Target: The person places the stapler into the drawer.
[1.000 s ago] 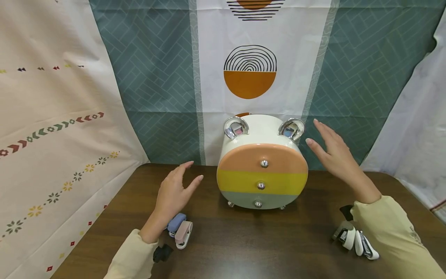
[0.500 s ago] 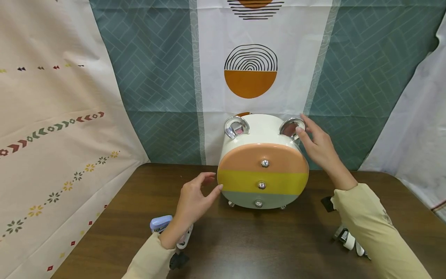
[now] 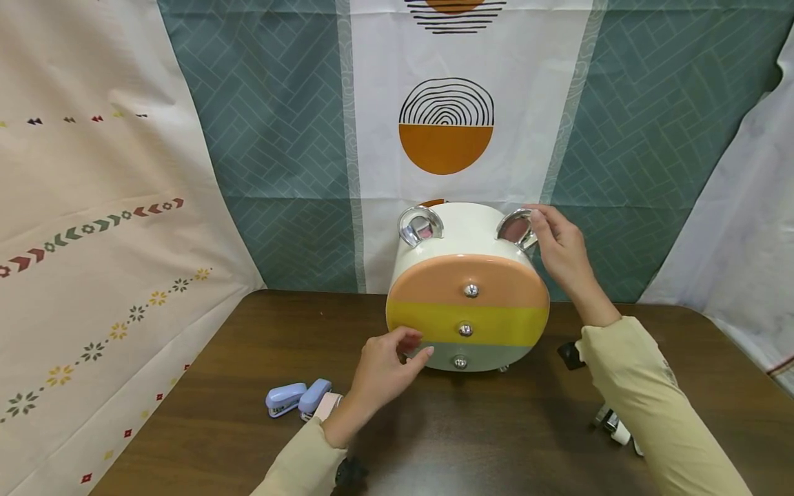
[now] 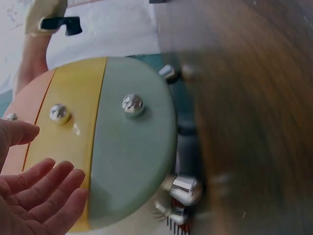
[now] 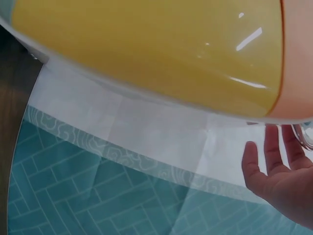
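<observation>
A rounded white cabinet (image 3: 468, 231) stands on the table, its front split into orange, yellow and green drawers with round silver knobs. Two shiny metal ears stick up from its top. My right hand (image 3: 563, 251) holds the rim of the right ear (image 3: 513, 229), thumb in front and fingers behind. Low before the cabinet's left side is my left hand (image 3: 387, 365), fingers loosely bent, nothing in its grasp. The left wrist view shows those fingers (image 4: 54, 191) in front of the yellow drawer (image 4: 73, 142), near the green drawer (image 4: 132, 156).
On the left of the brown table (image 3: 248, 358) lie small staplers, a lilac one (image 3: 285, 398), a blue one (image 3: 315, 395) and a pink one (image 3: 327, 405) partly behind the left wrist. More small staplers (image 3: 617, 427) sit at right, partly covered by the sleeve. Patterned cloth hangs behind.
My right hand has moved left onto the right ear and taken hold of its rim. My left hand has moved right and slightly down to the cabinet's lower front, uncovering the lilac stapler.
</observation>
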`<state>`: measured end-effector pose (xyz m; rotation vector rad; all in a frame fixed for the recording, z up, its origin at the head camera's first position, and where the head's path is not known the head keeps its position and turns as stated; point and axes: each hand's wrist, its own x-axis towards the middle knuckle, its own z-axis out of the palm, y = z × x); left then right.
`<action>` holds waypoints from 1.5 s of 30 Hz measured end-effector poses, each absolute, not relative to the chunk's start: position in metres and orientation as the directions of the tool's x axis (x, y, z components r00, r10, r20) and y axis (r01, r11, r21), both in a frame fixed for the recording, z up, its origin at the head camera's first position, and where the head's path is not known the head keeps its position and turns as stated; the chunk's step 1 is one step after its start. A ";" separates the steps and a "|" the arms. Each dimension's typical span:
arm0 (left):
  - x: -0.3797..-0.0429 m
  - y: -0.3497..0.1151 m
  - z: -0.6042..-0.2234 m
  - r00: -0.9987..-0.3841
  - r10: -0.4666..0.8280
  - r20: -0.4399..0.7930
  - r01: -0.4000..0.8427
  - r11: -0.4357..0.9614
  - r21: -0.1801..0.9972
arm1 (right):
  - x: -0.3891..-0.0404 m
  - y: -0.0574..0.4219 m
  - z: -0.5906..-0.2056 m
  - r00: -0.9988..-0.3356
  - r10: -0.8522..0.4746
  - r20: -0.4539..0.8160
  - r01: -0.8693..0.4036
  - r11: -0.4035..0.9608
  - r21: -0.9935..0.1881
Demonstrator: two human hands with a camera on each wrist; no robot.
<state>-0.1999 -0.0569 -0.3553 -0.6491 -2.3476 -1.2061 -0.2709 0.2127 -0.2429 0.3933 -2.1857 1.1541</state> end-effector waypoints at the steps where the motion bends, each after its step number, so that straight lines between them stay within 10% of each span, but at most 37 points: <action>1: -0.200 -0.054 -0.357 -0.809 0.218 0.546 0.572 0.508 0.644 | -0.272 0.213 -0.244 -0.752 0.038 0.658 -0.526 0.568 -0.633; 18: -0.211 -0.020 -0.380 -0.882 0.288 0.372 0.469 0.590 0.657 | -0.280 0.214 -0.248 -0.744 0.143 0.652 -0.515 0.498 -0.697; 45: -0.215 0.017 -0.376 -0.857 0.241 0.455 0.337 0.931 0.141 | -0.262 0.198 -0.236 -0.714 0.179 0.677 -0.537 0.481 -0.693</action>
